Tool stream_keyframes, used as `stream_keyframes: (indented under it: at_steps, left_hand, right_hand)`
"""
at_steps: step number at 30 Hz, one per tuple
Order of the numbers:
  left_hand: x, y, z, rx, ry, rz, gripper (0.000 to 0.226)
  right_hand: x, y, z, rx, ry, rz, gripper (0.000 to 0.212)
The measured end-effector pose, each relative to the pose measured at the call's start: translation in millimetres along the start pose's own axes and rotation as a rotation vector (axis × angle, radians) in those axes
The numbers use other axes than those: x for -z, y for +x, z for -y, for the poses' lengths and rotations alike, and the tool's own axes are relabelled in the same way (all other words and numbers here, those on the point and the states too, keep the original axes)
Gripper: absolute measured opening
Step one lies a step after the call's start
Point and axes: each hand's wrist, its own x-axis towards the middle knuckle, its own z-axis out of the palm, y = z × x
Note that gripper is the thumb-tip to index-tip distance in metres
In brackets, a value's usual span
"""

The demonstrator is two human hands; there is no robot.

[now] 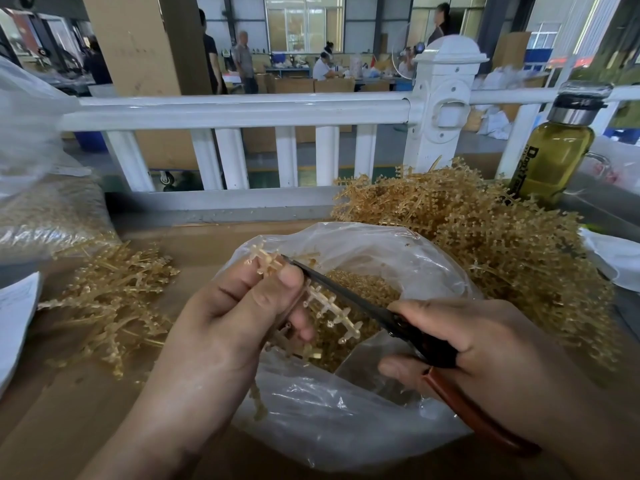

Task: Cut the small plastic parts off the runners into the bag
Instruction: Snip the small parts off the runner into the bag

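Observation:
My left hand (228,327) pinches a tan plastic runner (329,310) with small parts on its branches, held over the open clear plastic bag (346,424). My right hand (485,355) grips black scissors (349,292) with reddish-brown handles. Their blades lie along the runner, and the tip reaches past my left thumb. Loose cut parts (360,285) fill the bottom of the bag.
A big heap of uncut tan runners (485,237) lies at the right, a smaller pile of runners (114,299) at the left. A filled clear bag (45,209) stands far left, a glass bottle (557,147) back right, a white fence (242,109) behind the brown table (69,410).

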Motion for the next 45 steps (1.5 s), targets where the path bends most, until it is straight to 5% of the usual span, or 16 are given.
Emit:
stream_keyframes:
  at_steps: [17,28,35,45]
  left_hand:
    - [-1.7,2.0,3.3,0.016,-0.073,-0.19,0.029]
    - [-3.5,2.0,3.1,-0.022,-0.048,-0.161,0.024]
    - [-0.6,2.3,5.6,0.005,-0.012,-0.138,0.044]
    - [-4.2,2.9,7.8,-0.051,-0.009,-0.087,0.027]
  right_hand:
    - [-6.5,-0.5,-0.5,-0.018,-0.011,-0.027,0.039]
    - [-7.6,-0.8,-6.1,-0.102,0.036,-0.027,0.053]
    - [-5.3,-1.2,-6.5,-0.054,0.076,0.041,0.049]
    - [-4.7,-2.5,-8.9,-0.055,0.08,0.045,0.047]
